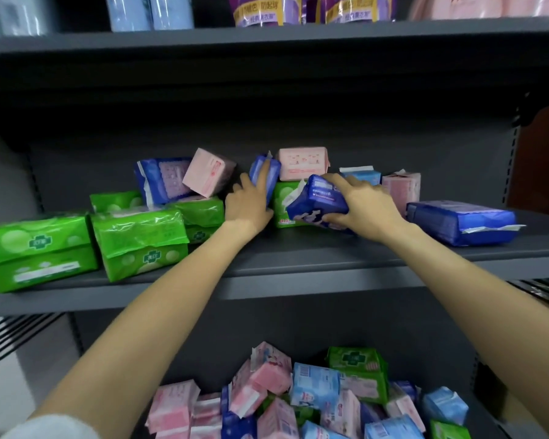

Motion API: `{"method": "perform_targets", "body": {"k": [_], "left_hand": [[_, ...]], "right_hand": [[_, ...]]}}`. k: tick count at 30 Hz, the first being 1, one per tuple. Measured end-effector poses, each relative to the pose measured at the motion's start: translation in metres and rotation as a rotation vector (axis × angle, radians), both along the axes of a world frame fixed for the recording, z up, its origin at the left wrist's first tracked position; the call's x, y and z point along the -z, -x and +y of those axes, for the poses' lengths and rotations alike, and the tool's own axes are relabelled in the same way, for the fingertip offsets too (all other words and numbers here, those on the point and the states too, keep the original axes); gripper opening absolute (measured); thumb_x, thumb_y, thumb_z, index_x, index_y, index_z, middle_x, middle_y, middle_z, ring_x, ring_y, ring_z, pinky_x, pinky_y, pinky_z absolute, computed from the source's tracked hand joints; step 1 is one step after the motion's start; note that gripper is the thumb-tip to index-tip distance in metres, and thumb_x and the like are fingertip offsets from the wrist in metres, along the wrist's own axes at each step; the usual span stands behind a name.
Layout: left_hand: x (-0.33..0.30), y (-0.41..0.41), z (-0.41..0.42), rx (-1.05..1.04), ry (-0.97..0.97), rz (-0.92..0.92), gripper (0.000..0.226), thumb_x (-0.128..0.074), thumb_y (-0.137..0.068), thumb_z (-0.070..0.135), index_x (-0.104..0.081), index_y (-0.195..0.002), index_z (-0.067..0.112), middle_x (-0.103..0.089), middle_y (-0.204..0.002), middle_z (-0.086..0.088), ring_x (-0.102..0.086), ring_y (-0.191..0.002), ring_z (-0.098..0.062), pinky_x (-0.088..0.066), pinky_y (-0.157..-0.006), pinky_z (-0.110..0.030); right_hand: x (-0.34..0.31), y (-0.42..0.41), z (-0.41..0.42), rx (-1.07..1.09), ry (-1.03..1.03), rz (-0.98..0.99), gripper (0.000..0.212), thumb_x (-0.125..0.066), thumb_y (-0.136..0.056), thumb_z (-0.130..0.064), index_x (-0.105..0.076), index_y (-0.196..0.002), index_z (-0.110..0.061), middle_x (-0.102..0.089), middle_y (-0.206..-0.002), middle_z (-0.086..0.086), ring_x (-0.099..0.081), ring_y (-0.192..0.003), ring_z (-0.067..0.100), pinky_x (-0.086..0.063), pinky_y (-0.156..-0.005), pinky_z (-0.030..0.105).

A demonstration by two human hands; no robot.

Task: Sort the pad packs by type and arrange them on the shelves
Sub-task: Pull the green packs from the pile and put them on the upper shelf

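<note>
On the middle shelf [298,267] my left hand [248,204] grips an upright dark blue pad pack [271,172] at the centre. My right hand [365,201] holds another dark blue pack [317,201], tilted in front of a green pack [284,201]. Green packs [140,239] are grouped at the left of the shelf. Behind them lean a blue pack [162,182] and a pink pack [208,172]. A pink pack [303,163] sits on top of the green one at centre. A large dark blue pack [460,221] lies flat at the right.
A light blue pack [362,174] and a pink pack [401,188] stand behind my right hand. The lower shelf holds a mixed heap of pink, blue and green packs [314,397]. The upper shelf [267,36] carries purple and pale packs.
</note>
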State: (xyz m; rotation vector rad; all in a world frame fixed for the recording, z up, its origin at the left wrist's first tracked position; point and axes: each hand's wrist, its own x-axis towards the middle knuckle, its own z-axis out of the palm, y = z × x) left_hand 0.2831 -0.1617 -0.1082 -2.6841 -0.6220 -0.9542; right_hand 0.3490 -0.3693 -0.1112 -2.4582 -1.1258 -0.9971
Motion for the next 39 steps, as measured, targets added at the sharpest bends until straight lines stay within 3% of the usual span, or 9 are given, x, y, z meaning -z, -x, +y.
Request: {"method": "perform_targets", "body": {"k": [4, 10, 13, 17, 22, 26, 29, 33, 39], "left_hand": [[0.001, 0.061, -0.032, 0.279, 0.088, -0.313, 0.095, -0.065, -0.078, 0.037, -0.008, -0.152, 0.026, -0.043, -0.129, -0.014, -0.055, -0.095, -0.031, -0.036, -0.064, -0.032], [0.026, 0.133, -0.082, 0.619, 0.356, -0.515, 0.092, -0.06, -0.072, 0.042, -0.007, -0.148, 0.038, -0.048, -0.132, 0.005, -0.061, -0.098, -0.012, -0.049, -0.066, -0.027], [0.052, 0.151, -0.109, 0.735, 0.498, -0.497, 0.087, -0.059, -0.073, 0.039, -0.007, -0.143, 0.047, -0.048, -0.135, 0.01, -0.062, -0.1, -0.007, -0.055, -0.072, -0.03], [0.102, 0.161, -0.132, 0.836, 0.651, -0.47, 0.076, -0.056, -0.077, 0.044, -0.013, -0.137, 0.057, -0.041, -0.146, 0.01, -0.059, -0.113, -0.007, -0.054, -0.086, -0.039], [0.193, 0.179, -0.145, 0.787, 0.85, -0.343, 0.081, -0.071, -0.076, 0.05, -0.016, -0.135, 0.054, -0.037, -0.144, 0.021, -0.052, -0.119, 0.002, -0.047, -0.097, -0.024], [0.28, 0.201, -0.144, 0.714, 0.953, -0.14, 0.079, -0.068, -0.075, 0.053, -0.019, -0.137, 0.053, -0.041, -0.133, 0.037, -0.055, -0.113, 0.004, -0.052, -0.092, -0.031], [0.351, 0.206, -0.144, 0.568, 0.94, 0.099, 0.089, -0.072, -0.076, 0.051, -0.014, -0.143, 0.044, -0.048, -0.135, 0.018, -0.06, -0.112, -0.018, -0.053, -0.084, -0.037], [0.434, 0.192, -0.15, 0.441, 1.103, 0.329, 0.097, -0.075, -0.075, 0.048, -0.01, -0.146, 0.034, -0.046, -0.145, 0.0, -0.056, -0.119, -0.031, -0.051, -0.089, -0.045], [0.505, 0.173, -0.171, 0.373, 1.304, 0.454, 0.075, -0.079, -0.076, 0.027, -0.036, -0.137, 0.015, -0.05, -0.135, -0.008, -0.052, -0.121, -0.028, -0.044, -0.098, -0.038]], "right_hand": [[0.001, 0.031, -0.019, -0.063, -0.24, -0.002, 0.077, -0.055, -0.088, -0.054, -0.022, -0.147, -0.018, -0.054, -0.131, 0.013, -0.057, -0.108, 0.034, -0.047, -0.079, 0.04], [0.025, 0.095, -0.064, -0.348, -0.739, 0.503, 0.058, -0.055, -0.087, -0.052, -0.036, -0.134, -0.024, -0.061, -0.108, -0.011, -0.062, -0.084, -0.001, -0.05, -0.068, 0.015], [0.057, 0.12, -0.089, -0.465, -0.942, 0.736, 0.048, -0.058, -0.083, -0.051, -0.046, -0.122, -0.026, -0.065, -0.101, -0.014, -0.066, -0.076, -0.005, -0.05, -0.06, 0.015], [0.118, 0.137, -0.114, -0.471, -1.027, 0.901, 0.037, -0.059, -0.073, -0.056, -0.051, -0.103, -0.036, -0.07, -0.094, -0.014, -0.069, -0.08, 0.003, -0.052, -0.07, 0.03], [0.212, 0.154, -0.137, -0.361, -0.967, 1.118, 0.056, -0.061, -0.073, -0.053, -0.046, -0.121, -0.029, -0.068, -0.102, -0.011, -0.07, -0.086, 0.008, -0.055, -0.072, 0.033], [0.291, 0.171, -0.162, -0.176, -0.827, 1.279, 0.057, -0.067, -0.078, -0.039, -0.038, -0.126, -0.027, -0.064, -0.107, -0.008, -0.069, -0.081, 0.004, -0.054, -0.063, 0.022], [0.35, 0.18, -0.176, 0.081, -0.681, 1.328, 0.049, -0.067, -0.085, -0.035, -0.034, -0.119, -0.024, -0.062, -0.103, -0.004, -0.066, -0.076, 0.006, -0.05, -0.063, 0.024], [0.431, 0.18, -0.187, 0.376, -0.418, 1.333, 0.05, -0.07, -0.084, -0.036, -0.034, -0.107, -0.009, -0.06, -0.112, 0.015, -0.059, -0.102, 0.033, -0.044, -0.081, 0.039], [0.51, 0.19, -0.204, 0.279, 0.23, 1.342, 0.062, -0.071, -0.082, -0.031, -0.041, -0.131, -0.008, -0.051, -0.126, 0.013, -0.05, -0.113, 0.03, -0.036, -0.089, 0.031]]}}
